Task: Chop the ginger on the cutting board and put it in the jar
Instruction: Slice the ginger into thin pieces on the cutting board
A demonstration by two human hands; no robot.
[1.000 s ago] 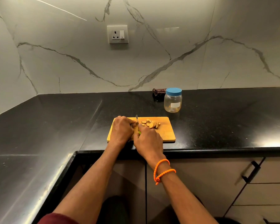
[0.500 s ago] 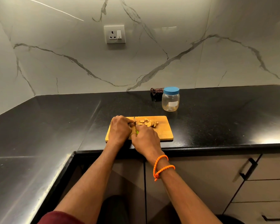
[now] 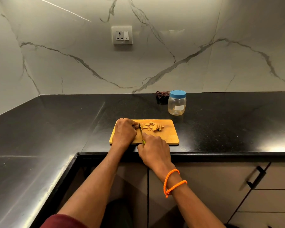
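A wooden cutting board (image 3: 168, 137) lies near the counter's front edge. Several ginger slices (image 3: 153, 126) are piled on its far middle. My left hand (image 3: 124, 131) is curled over the uncut ginger piece at the board's left, which is mostly hidden under the fingers. My right hand (image 3: 153, 151) grips a small knife (image 3: 141, 131) with a green handle, its blade standing against the ginger just right of my left fingers. A clear plastic jar (image 3: 177, 103) with a blue lid on stands behind the board to the right.
A dark crumpled cloth (image 3: 161, 95) lies against the marble wall left of the jar. The black counter (image 3: 56, 125) wraps round to the left in an L. A wall socket (image 3: 121, 35) sits above. Cabinet doors and a black handle (image 3: 255, 178) are below right.
The knife has kept working at the ginger beside my left fingers. Both hands stay in the same place on the board, and the view has shifted slightly.
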